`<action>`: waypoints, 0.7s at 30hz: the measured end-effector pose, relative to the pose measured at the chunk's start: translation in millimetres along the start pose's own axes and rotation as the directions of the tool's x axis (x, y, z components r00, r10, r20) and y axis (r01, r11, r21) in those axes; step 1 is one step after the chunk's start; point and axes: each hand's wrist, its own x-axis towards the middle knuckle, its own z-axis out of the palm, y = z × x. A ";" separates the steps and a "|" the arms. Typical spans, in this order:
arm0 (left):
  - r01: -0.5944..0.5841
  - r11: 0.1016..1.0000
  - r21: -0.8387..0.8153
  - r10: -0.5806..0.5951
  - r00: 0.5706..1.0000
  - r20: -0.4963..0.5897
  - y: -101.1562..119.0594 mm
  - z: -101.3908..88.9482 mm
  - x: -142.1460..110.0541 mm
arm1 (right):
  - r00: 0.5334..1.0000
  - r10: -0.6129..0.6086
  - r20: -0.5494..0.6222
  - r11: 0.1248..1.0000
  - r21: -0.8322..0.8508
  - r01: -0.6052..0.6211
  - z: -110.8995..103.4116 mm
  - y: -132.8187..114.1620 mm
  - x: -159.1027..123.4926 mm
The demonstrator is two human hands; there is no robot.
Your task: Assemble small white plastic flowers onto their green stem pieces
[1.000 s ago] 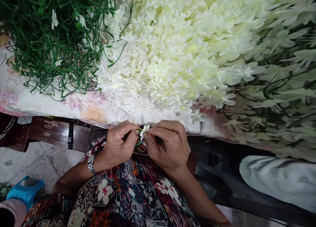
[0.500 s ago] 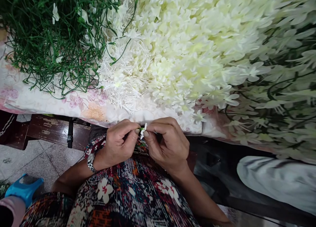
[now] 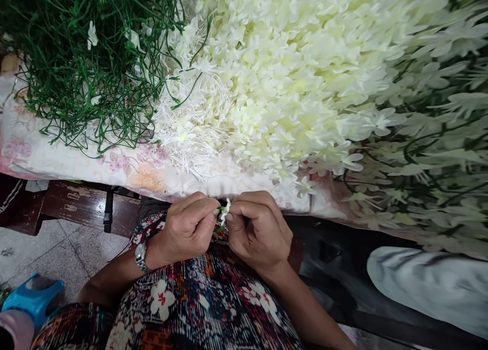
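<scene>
Just in front of the table edge, my left hand [image 3: 192, 225] pinches the green tip of an artificial stem between thumb and forefinger. Facing it, my right hand [image 3: 261, 230] is closed on a small white artificial flower [image 3: 225, 211] at the end of that stem. Fingertips of both hands nearly meet, and most of the stem is hidden. Beyond them on the table lie a heap of green plastic stems [image 3: 95, 70], a pile of thin white stamen threads [image 3: 194, 136] and a big mound of cream-white petals [image 3: 297, 86].
Finished-looking white flowers on green stems [image 3: 430, 152] spread over the right side. A floral cloth [image 3: 114, 162] covers the table. Below left are a wooden bench [image 3: 87, 205] with a black strap and a blue plastic object [image 3: 36, 296]. White fabric [image 3: 423, 284] lies at the lower right.
Both hands sit slightly lower in the picture, the fingertips a little closer together at the flower. My left fingers have rolled slightly around the stem. The grip stays on both sides.
</scene>
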 end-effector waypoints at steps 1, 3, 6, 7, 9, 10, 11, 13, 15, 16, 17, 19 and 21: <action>-0.001 1.000 -0.002 0.001 1.000 0.005 0.3 -0.1 -0.1 | 1.000 0.007 -0.004 1.000 0.013 -0.007 -0.1 -0.1 -0.6; -0.007 1.000 0.002 0.007 1.000 0.014 0.9 0.0 -0.4 | 1.000 0.017 -0.014 0.999 0.031 -0.017 -0.1 -0.4 -1.9; -0.023 1.000 0.020 0.023 1.000 0.013 2.0 0.2 -0.9 | 0.999 0.030 -0.019 0.998 0.049 -0.029 0.1 -0.4 -3.8; -0.028 0.999 0.029 0.028 1.000 0.014 2.5 0.2 -1.1 | 0.999 0.034 -0.017 0.998 0.057 -0.033 0.1 -0.3 -4.4; -0.031 0.999 0.043 0.030 0.999 0.024 3.8 0.1 -1.2 | 0.999 0.042 -0.018 0.996 0.075 -0.041 0.2 0.2 -5.5; -0.028 0.998 0.050 0.026 0.999 0.032 4.4 0.0 -1.2 | 0.999 0.043 -0.021 0.996 0.085 -0.041 0.3 0.5 -6.1; -0.023 0.998 0.055 0.021 0.999 0.044 5.0 0.0 -1.2 | 0.999 0.042 -0.026 0.995 0.096 -0.039 0.3 0.7 -6.7; -0.015 0.998 0.057 0.011 0.998 0.059 5.3 0.4 -1.3 | 0.999 0.040 -0.034 0.993 0.115 -0.035 0.6 0.8 -8.1; -0.008 0.999 0.043 0.006 0.998 0.062 4.2 1.4 -1.7 | 0.999 0.044 -0.028 0.991 0.127 -0.040 1.1 0.4 -9.7; -0.003 1.000 0.026 0.002 0.998 0.057 3.2 2.0 -2.0 | 0.998 0.052 -0.023 0.990 0.129 -0.049 1.4 0.1 -10.4; 0.004 1.000 0.004 -0.004 0.999 0.048 2.0 2.7 -2.4 | 0.998 0.064 -0.024 0.990 0.128 -0.061 1.8 -0.3 -11.0; 0.022 0.999 -0.039 -0.021 0.999 0.038 0.1 3.7 -2.9 | 0.995 0.095 -0.030 0.987 0.133 -0.090 2.2 -1.1 -11.8; 0.027 0.997 -0.067 -0.024 0.999 0.038 -0.6 3.9 -3.0 | 0.992 0.125 -0.034 0.980 0.161 -0.118 2.0 -1.8 -11.8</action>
